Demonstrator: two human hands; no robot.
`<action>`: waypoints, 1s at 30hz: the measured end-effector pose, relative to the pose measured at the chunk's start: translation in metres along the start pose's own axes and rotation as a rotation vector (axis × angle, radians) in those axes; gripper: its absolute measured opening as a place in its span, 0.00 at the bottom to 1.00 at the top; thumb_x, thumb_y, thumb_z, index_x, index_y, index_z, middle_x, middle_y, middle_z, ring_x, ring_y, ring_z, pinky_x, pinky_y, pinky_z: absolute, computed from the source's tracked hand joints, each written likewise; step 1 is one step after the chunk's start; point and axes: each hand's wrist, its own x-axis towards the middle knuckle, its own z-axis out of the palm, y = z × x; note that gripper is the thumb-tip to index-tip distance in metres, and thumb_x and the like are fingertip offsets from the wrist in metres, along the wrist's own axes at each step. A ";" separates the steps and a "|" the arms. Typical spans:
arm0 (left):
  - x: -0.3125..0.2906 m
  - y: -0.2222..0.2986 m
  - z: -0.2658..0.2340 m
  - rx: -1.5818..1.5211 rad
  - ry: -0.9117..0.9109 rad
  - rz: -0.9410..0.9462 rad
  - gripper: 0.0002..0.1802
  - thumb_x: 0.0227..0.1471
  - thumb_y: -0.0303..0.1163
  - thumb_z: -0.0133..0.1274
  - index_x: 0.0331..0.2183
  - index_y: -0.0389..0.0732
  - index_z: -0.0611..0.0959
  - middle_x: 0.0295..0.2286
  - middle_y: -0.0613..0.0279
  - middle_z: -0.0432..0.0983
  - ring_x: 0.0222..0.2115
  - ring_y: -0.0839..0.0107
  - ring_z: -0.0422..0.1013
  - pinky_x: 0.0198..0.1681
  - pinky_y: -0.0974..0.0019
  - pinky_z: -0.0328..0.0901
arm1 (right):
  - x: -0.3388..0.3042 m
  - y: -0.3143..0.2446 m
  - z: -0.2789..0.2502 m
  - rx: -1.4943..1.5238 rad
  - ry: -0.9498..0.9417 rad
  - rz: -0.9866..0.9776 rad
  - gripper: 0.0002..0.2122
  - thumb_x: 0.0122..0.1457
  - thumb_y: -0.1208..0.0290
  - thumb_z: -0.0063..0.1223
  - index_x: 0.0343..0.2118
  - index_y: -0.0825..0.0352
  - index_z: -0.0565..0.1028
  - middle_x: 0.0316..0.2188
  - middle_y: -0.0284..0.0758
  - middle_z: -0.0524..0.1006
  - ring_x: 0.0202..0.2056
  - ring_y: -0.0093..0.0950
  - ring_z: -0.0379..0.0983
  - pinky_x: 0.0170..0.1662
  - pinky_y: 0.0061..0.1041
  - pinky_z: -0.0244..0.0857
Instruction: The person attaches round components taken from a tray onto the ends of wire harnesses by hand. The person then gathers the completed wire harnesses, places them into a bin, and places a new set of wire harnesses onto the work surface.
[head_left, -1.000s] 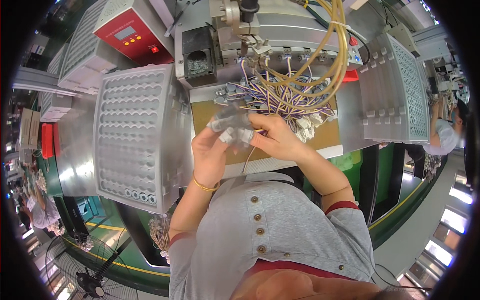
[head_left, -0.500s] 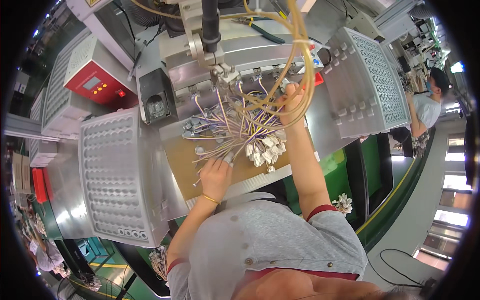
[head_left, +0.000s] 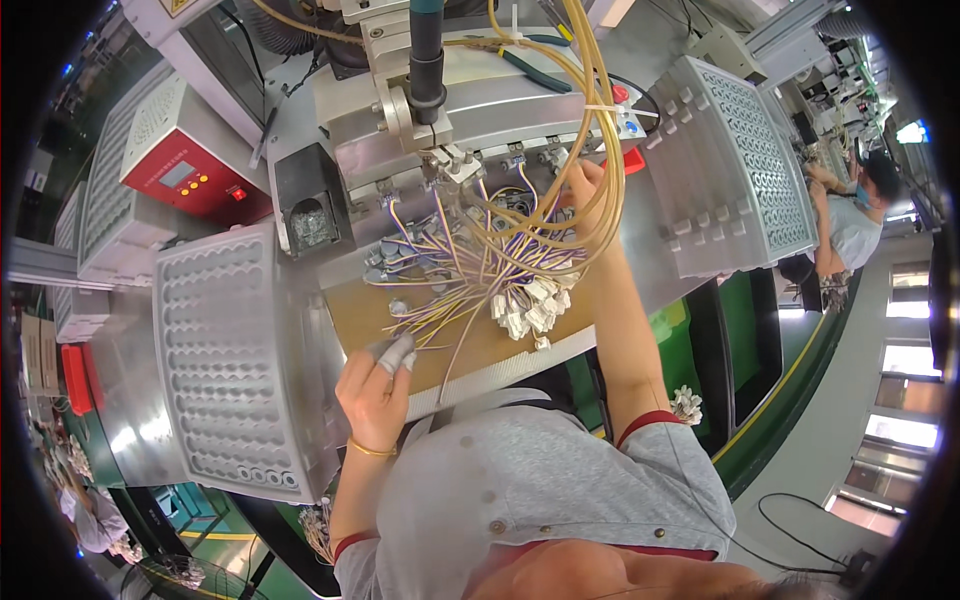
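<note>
Here, one tangle of purple-and-yellow wires (head_left: 458, 285) lies mid-frame between two hands: up-right of the left hand (head_left: 375, 402) with its pale-capped fingers, below-left of the right hand (head_left: 588, 203) at one grey metal machine (head_left: 385, 155). Whether either hand's fingers clamp anything, I cannot tell.

My left forearm (head_left: 352, 500) rises from the lower edge, bent at the elbow and held close to my body. My left hand (head_left: 374, 400) sits low in front of me, its back turned up, fingers bent and pointing forward and inward, with pale coverings on some fingertips. My right forearm (head_left: 627, 330) reaches much farther ahead, bare below the sleeve and nearly straight. My right hand (head_left: 585, 190) is at its far end, fingers curled and partly hidden, so their grip is unclear.
</note>
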 end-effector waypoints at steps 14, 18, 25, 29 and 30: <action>-0.038 -0.044 -0.058 0.590 0.092 -0.159 0.20 0.32 0.22 0.52 0.35 0.35 0.75 0.28 0.53 0.70 0.31 0.55 0.66 0.36 0.59 0.61 | -0.123 0.009 0.036 -0.477 -1.010 -0.419 0.05 0.44 0.75 0.52 0.25 0.70 0.72 0.17 0.37 0.69 0.20 0.32 0.65 0.24 0.26 0.59; -0.114 -0.113 -0.167 0.930 0.301 -0.847 0.20 0.44 0.31 0.47 0.39 0.29 0.70 0.36 0.44 0.68 0.38 0.52 0.63 0.43 0.57 0.57 | -0.120 0.004 0.037 -0.407 -1.033 -0.390 0.05 0.44 0.75 0.53 0.22 0.71 0.71 0.16 0.36 0.68 0.19 0.29 0.65 0.23 0.25 0.58; -0.195 -0.106 -0.189 1.084 -0.042 -0.919 0.18 0.43 0.39 0.47 0.35 0.37 0.76 0.39 0.53 0.67 0.40 0.51 0.61 0.41 0.55 0.56 | -0.116 0.009 0.046 -0.401 -0.987 -0.403 0.05 0.42 0.78 0.54 0.23 0.71 0.72 0.17 0.33 0.70 0.18 0.22 0.64 0.20 0.19 0.57; -0.161 -0.084 -0.183 1.082 0.155 -0.814 0.18 0.40 0.31 0.52 0.35 0.32 0.74 0.31 0.48 0.71 0.33 0.57 0.67 0.35 0.59 0.62 | -0.117 0.011 0.045 -0.452 -0.940 -0.430 0.05 0.43 0.77 0.54 0.25 0.70 0.73 0.17 0.33 0.71 0.18 0.19 0.64 0.20 0.17 0.57; -0.147 -0.081 -0.176 1.075 0.168 -0.772 0.18 0.40 0.31 0.52 0.35 0.32 0.74 0.31 0.48 0.71 0.33 0.57 0.67 0.35 0.59 0.62 | -0.117 0.011 0.045 -0.464 -0.929 -0.449 0.06 0.43 0.77 0.54 0.26 0.70 0.73 0.17 0.33 0.71 0.18 0.19 0.65 0.20 0.17 0.57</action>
